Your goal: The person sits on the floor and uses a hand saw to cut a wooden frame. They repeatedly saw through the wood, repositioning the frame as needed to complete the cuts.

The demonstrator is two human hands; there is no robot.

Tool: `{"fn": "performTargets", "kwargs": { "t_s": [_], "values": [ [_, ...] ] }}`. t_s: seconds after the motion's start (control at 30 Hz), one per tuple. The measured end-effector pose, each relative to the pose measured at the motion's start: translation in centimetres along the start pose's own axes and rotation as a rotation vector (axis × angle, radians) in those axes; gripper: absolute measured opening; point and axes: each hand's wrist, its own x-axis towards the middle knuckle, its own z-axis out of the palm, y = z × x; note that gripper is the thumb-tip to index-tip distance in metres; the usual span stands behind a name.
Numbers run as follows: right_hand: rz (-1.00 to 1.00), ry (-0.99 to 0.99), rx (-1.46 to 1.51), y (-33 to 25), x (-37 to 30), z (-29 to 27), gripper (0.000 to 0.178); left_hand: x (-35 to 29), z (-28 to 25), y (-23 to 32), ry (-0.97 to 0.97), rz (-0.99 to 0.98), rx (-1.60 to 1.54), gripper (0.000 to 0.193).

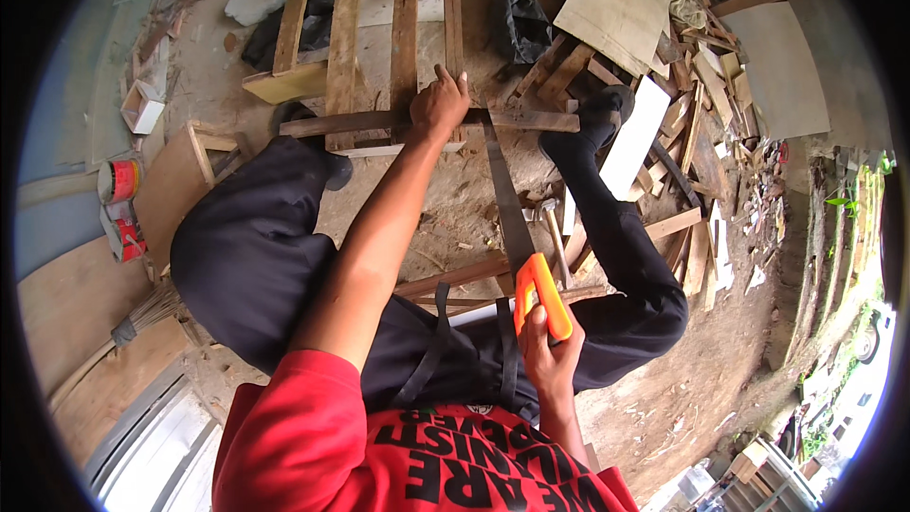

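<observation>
Item: long, narrow dark-brown wooden strip [365,121]; upper middle of the frame, long axis running left to right.

Item: handsaw with bright orange plastic handle [549,296] and long dark metal blade [507,192]; long axis running from lower centre-right up to the strip, roughly square to it. Blade tip meets the strip just right of the left hand [440,106]; depth of any cut cannot be told.

Right hand [553,349]: fingers wrapped around the saw handle, the strip lying up-frame and slightly left of this grip. Left hand: nearer the strip, resting on it; whether the fingers clasp it or merely press cannot be told.

Surface: bare brown earth floor [441,218].

Surroundings: row of weathered brown wooden slats [404,38], upper middle; wooden-handled hammer [557,245], right of the blade; jumbled heap of wood offcuts [697,137], right; pale square plywood sheet [618,5], upper right; red-and-white tins [120,182], left edge; straw broom [156,308], lower left.
</observation>
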Motion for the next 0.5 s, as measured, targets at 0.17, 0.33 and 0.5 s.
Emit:
{"fn": "performTargets", "kwargs": {
  "t_s": [0.17,0.33,0.5],
  "values": [
    [-0.014,-0.022,-0.175,-2.9,0.3,0.7,0.030,-0.2,-2.2,2.3,-0.218,-0.168,0.065,0.061],
    [0.013,0.043,-0.096,-4.1,6.4,4.5,0.026,-0.5,-1.6,1.0,-0.219,-0.169,0.048,0.065],
    [-0.025,-0.038,-0.233,-2.2,12.6,7.4,0.027,-0.2,-1.8,2.2,-0.191,-0.166,0.022,0.064]
  ]
}}
